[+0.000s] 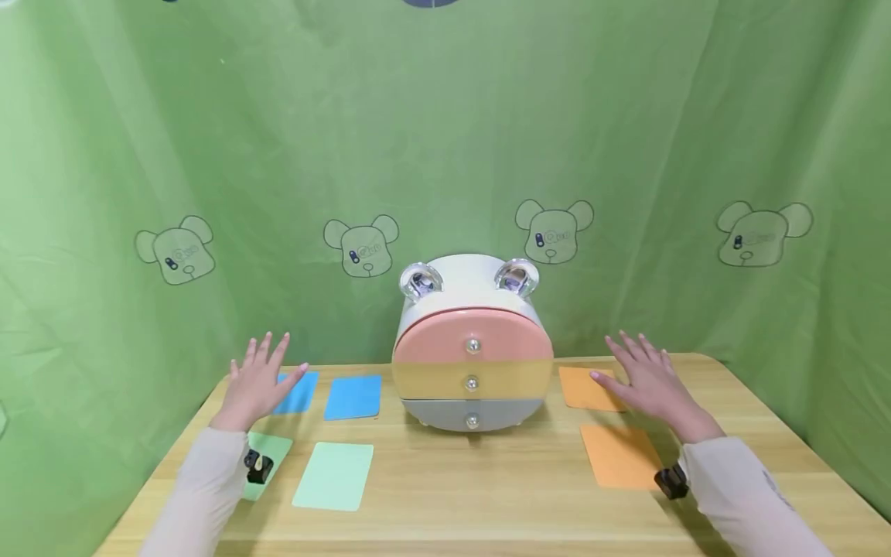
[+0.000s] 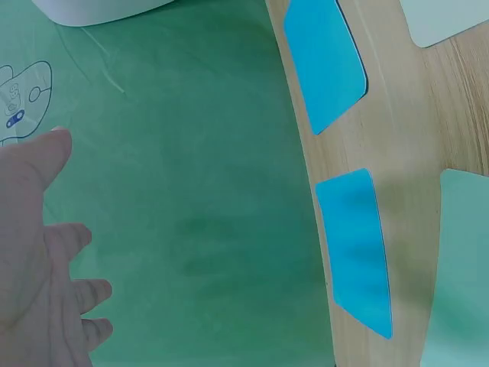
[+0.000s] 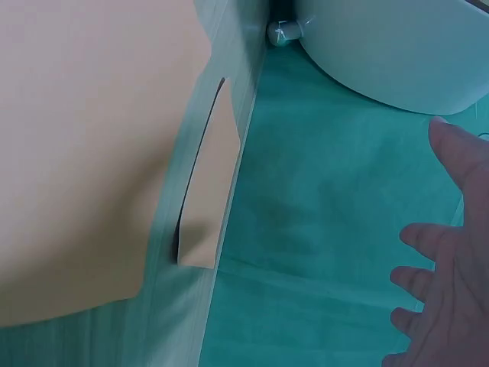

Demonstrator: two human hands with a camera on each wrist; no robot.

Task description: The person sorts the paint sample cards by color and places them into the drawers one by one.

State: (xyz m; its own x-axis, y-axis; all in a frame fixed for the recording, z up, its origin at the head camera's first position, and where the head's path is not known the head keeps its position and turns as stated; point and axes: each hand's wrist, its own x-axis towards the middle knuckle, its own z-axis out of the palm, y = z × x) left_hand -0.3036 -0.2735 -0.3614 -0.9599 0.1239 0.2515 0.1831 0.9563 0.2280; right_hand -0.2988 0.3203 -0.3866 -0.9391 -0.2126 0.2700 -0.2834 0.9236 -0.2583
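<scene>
My left hand [image 1: 255, 387] is held over the left side of the table, fingers spread and holding nothing. Below it lie a blue card [image 1: 298, 393] and a green card [image 1: 267, 456], both partly covered by the hand and sleeve. My right hand [image 1: 652, 381] hovers on the other side with its fingers spread too, near an orange card [image 1: 588, 388] and above a nearer orange card [image 1: 619, 458]. Between the hands stands a rounded drawer box [image 1: 473, 333] with pink, yellow and grey drawer fronts, clear round knobs and two shiny ears. Its drawers are closed.
A second blue card [image 1: 353, 397] and a second green card [image 1: 334, 476] lie left of the box on the wooden table [image 1: 480, 495]. A green curtain [image 1: 445, 155] with printed bear heads hangs behind and at both sides.
</scene>
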